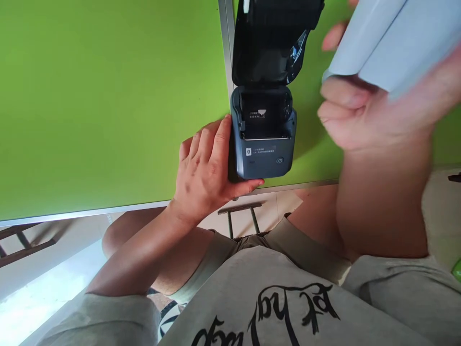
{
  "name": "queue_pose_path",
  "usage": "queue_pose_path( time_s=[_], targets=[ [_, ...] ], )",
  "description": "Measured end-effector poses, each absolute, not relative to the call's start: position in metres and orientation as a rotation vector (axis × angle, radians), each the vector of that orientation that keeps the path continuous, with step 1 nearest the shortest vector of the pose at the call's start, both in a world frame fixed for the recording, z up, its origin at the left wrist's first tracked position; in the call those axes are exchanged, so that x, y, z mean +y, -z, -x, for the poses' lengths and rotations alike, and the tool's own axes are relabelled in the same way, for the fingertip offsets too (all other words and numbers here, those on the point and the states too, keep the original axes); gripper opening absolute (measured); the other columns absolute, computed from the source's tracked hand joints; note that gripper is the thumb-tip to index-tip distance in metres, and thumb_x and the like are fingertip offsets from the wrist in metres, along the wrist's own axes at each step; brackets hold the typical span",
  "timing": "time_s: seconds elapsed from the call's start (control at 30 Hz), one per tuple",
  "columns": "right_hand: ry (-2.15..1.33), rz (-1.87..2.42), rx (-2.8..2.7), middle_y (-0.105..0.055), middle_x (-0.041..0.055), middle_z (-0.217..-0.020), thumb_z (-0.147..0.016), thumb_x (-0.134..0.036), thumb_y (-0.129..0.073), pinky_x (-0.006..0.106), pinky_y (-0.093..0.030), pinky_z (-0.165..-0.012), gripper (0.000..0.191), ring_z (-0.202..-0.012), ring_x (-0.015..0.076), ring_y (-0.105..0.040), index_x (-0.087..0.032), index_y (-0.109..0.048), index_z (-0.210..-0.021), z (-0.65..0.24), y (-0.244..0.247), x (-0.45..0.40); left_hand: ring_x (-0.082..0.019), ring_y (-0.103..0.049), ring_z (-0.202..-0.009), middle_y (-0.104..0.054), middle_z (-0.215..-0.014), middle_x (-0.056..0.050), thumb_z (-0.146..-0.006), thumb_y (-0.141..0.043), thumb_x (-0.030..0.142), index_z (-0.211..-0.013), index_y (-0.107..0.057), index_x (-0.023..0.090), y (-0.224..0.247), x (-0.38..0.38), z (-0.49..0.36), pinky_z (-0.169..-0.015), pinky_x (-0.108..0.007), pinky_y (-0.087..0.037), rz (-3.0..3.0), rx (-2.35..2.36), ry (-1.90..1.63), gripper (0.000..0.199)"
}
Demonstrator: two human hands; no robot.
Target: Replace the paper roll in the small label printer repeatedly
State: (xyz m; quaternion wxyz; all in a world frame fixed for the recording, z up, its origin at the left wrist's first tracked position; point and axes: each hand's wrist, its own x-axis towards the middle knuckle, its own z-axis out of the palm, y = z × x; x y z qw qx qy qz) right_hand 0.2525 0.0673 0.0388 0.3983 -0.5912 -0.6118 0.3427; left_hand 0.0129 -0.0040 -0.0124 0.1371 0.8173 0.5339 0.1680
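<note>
A dark grey label printer lies on the green table with its black lid swung open and its inner compartment showing. My left hand grips the printer, fingers together along its left side and thumb across the near edge. At the upper right my right hand is closed around the lower end of white, rolled or folded paper, held above the table and blurred. Beyond the paper, fingertips show; whose they are I cannot tell.
The green tabletop has a metal strip running beside the printer and a metal front edge. Below it are my legs and dark stool frames on the floor. Something green shows at the right edge.
</note>
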Motion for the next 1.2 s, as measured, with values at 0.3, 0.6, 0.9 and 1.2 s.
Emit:
queue_pose_path(
  time_s=[0.3,0.6,0.9,1.2],
  targets=[
    [-0.787,1.308,-1.197,-0.042,-0.0037,-0.068,-0.075,-0.050,-0.055,0.024,-0.018,-0.038,0.029,-0.048,0.0090,-0.036,-0.026,-0.044,-0.086,-0.233,0.009,0.054,-0.044,-0.060,-0.133,-0.061,-0.149,-0.024,-0.077,-0.039,0.104,-0.160,-0.041,0.015,0.010,-0.004,-0.012,-0.108,-0.051,-0.044,-2.342,1.526,-0.493,0.122],
    [-0.264,1.402,-1.725,-0.062,0.0023,-0.085,-0.088,-0.046,-0.065,0.038,-0.045,-0.075,0.026,-0.076,0.0178,-0.055,-0.026,-0.050,-0.090,-0.262,-0.007,0.035,-0.043,-0.059,-0.135,-0.060,-0.151,-0.024,-0.081,-0.038,0.101,-0.161,-0.040,0.015,0.012,-0.005,-0.012,-0.108,-0.051,-0.045,-2.358,1.535,-0.485,0.118],
    [-0.300,1.561,-1.860,-0.073,0.0053,-0.113,-0.078,-0.022,-0.067,0.033,-0.047,-0.066,0.040,-0.093,0.0219,-0.070,-0.030,-0.053,-0.115,-0.274,-0.004,0.037,-0.042,-0.060,-0.134,-0.061,-0.150,-0.025,-0.082,-0.038,0.100,-0.161,-0.040,0.013,0.010,-0.005,-0.012,-0.107,-0.049,-0.047,-2.361,1.529,-0.472,0.118],
    [-0.481,1.410,-1.729,-0.074,0.0052,-0.119,-0.077,-0.026,-0.068,0.030,-0.046,-0.061,0.048,-0.099,0.0227,-0.077,-0.032,-0.051,-0.120,-0.272,0.017,0.039,-0.039,-0.065,-0.126,-0.066,-0.144,-0.023,-0.080,-0.031,0.103,-0.157,-0.045,0.014,0.013,-0.005,-0.014,-0.099,-0.047,-0.050,-2.426,1.560,-0.547,0.119]
  ],
)
